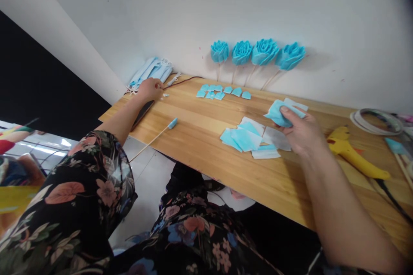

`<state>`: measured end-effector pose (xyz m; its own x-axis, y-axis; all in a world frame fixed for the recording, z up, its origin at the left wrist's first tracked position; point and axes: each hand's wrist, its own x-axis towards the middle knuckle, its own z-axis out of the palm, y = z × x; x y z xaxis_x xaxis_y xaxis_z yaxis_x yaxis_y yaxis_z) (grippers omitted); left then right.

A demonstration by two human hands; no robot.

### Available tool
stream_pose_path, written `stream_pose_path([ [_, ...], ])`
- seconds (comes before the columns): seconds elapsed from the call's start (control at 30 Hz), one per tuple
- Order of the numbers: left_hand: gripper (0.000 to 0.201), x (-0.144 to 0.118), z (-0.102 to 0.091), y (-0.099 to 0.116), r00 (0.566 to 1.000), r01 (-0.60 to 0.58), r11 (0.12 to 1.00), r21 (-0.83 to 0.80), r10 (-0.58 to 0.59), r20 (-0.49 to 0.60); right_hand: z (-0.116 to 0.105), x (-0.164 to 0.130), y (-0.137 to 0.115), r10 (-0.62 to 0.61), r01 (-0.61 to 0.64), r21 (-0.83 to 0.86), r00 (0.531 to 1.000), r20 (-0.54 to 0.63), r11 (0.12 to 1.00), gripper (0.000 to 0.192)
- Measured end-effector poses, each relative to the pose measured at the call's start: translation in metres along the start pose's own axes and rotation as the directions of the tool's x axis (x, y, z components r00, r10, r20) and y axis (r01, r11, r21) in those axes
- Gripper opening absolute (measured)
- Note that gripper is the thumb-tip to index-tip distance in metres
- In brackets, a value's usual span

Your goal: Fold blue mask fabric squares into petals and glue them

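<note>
My right hand [305,133] grips pieces of light blue mask fabric [280,113] between thumb and fingers, raised over the right of the table. Below and left of it lie loose blue and white fabric squares [245,135], overlapping. At the far left, my left hand [151,89] is closed, its fingers curled just above the wood beside small white scraps [165,95]; what it pinches, if anything, is hidden. Behind that hand is a pile of blue face masks [151,71]. A stick with a small rolled blue tip [172,123] juts over the front edge.
Several blue fabric roses [241,53] on sticks lean against the wall. Small cut blue petals [211,94] lie before them. A yellow glue gun [358,154] with a black cable and a roll of tape [376,121] are at right. A dark flat object [142,115] lies under my left forearm.
</note>
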<state>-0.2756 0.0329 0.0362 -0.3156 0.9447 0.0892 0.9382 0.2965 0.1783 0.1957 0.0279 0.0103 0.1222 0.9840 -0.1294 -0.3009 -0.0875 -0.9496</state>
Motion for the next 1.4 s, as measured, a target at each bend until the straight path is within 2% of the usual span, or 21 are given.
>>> stream_pose_path([
  [0.1,0.033,-0.015,-0.012,0.018,0.979,-0.043,0.997,-0.064,0.029,-0.204,0.002,-0.002,-0.001,0.003,-0.003,0.003,1.0,-0.011,1.0,0.04],
  [0.2,0.032,-0.049,-0.026,0.061,0.942,-0.178,0.962,-0.209,0.104,-0.32,0.006,-0.008,-0.003,0.016,-0.016,0.003,1.0,0.023,1.0,0.039],
  [0.3,0.032,-0.094,-0.032,0.117,0.903,-0.414,0.81,-0.415,0.308,-0.301,0.008,-0.013,-0.004,-0.011,0.015,-0.036,0.995,0.1,0.999,0.038],
  [0.4,0.032,-0.127,-0.022,0.172,0.838,-0.519,0.576,-0.632,0.488,-0.244,0.007,-0.016,-0.004,-0.092,0.113,-0.108,0.979,0.183,0.988,0.037],
  [0.5,0.032,-0.135,0.002,0.217,0.801,-0.432,0.372,-0.822,0.577,-0.16,0.006,-0.018,-0.002,-0.138,0.19,-0.158,0.947,0.291,0.969,0.032],
  [0.57,0.033,-0.133,0.018,0.239,0.806,-0.284,0.271,-0.92,0.588,-0.075,0.007,-0.02,-0.003,-0.161,0.228,-0.184,0.934,0.32,0.956,0.03],
  [0.63,0.03,-0.128,0.03,0.256,0.843,-0.15,0.188,-0.971,0.538,-0.026,0.008,-0.023,-0.004,-0.185,0.263,-0.23,0.932,0.311,0.937,0.03],
  [0.7,0.025,-0.125,0.036,0.266,0.888,-0.073,0.136,-0.988,0.459,-0.002,0.009,-0.025,-0.006,-0.193,0.274,-0.269,0.937,0.291,0.923,0.031],
  [0.77,0.021,-0.122,0.039,0.271,0.911,-0.047,0.115,-0.992,0.412,0.005,0.009,-0.025,-0.008,-0.171,0.248,-0.263,0.943,0.286,0.932,0.032],
  [0.93,0.02,-0.115,0.041,0.271,0.926,-0.06,0.109,-0.992,0.378,-0.015,0.002,-0.013,-0.008,-0.172,0.207,-0.13,0.955,0.243,0.97,0.042],
  [1.07,0.019,-0.11,0.041,0.265,0.944,-0.048,0.151,-0.987,0.329,0.005,-0.004,-0.007,-0.009,-0.178,0.2,-0.092,0.963,0.2,0.975,0.053],
  [1.2,0.018,-0.111,0.042,0.263,0.94,-0.064,0.157,-0.986,0.34,-0.007,-0.004,-0.009,-0.006,-0.212,0.26,-0.182,0.945,0.248,0.948,0.051],
  [1.4,0.028,-0.115,0.056,0.259,0.94,-0.064,0.124,-0.99,0.341,-0.018,-0.002,-0.013,0.0,-0.333,0.428,-0.438,0.901,0.279,0.79,0.033],
])
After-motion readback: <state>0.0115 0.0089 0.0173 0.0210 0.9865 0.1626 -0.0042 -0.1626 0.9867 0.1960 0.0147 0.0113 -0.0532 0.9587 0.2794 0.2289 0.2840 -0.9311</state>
